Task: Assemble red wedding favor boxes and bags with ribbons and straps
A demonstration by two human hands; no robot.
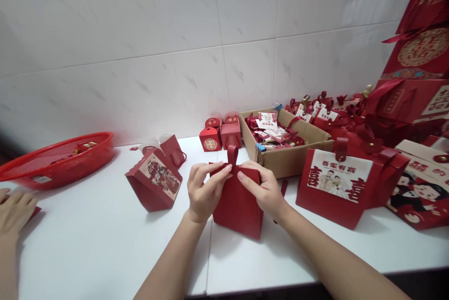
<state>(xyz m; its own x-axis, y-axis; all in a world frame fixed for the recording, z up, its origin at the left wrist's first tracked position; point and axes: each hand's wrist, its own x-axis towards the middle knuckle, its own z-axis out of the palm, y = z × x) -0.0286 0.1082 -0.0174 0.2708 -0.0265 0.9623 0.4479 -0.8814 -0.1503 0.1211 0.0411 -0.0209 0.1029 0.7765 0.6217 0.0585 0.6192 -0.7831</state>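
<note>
A plain red gift box [236, 206] stands upright on the white table, with a red strap loop [232, 155] rising from its top. My left hand [206, 190] pinches the top edge at the base of the loop, thumb and fingers together. On the other side, my right hand [264, 190] grips the top right of the box, its thumb on the near face and its fingers behind. A thin red strip [283, 189] lies partly hidden beside the box. To the right stands a red box with a white printed card [338, 178].
A cardboard box [291, 162] of cards and ribbons sits behind, near many red boxes. Small red boxes [210, 139] stand by the wall. A printed box [154, 178] and a red basket [70, 162] are left. Another person's hand [14, 213] rests at far left.
</note>
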